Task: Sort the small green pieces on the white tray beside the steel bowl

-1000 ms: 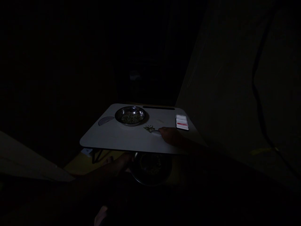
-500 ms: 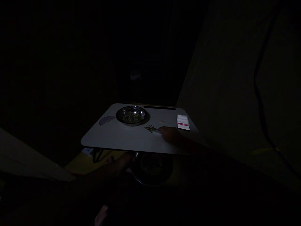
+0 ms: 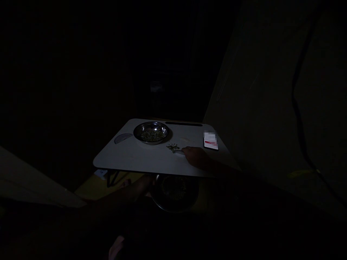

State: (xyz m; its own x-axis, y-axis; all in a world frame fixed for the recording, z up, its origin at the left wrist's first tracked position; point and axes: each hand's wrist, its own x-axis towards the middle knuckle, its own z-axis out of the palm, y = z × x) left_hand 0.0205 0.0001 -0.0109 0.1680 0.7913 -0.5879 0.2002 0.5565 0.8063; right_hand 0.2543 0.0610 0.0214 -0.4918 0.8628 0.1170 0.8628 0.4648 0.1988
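On the white table, my right hand (image 3: 196,157) is closed around a pale, flat, narrow utensil (image 3: 179,152); its exact kind is too dark to make out. The utensil's tip is beside a small heap of green grains or seeds (image 3: 172,147). Behind the heap stands a steel bowl (image 3: 137,138) with more green bits (image 3: 153,135) in it. Below the table's front edge, my left hand (image 3: 145,181) grips the rim of a second, larger steel bowl (image 3: 162,207). A few green bits show dimly inside that one. Shadow covers most of the left fingers.
The white folding table (image 3: 130,159) has a dark slot (image 3: 184,124) along its back edge. A phone with a lit screen (image 3: 210,141) lies at its right. A printed half-round mark (image 3: 123,138) is at the left. A wall with a dark cable (image 3: 298,108) rises on the right.
My right hand and the utensil have shifted slightly left and toward me, so the tip sits at the near side of the heap. My left hand and both bowls look nearly unmoved.
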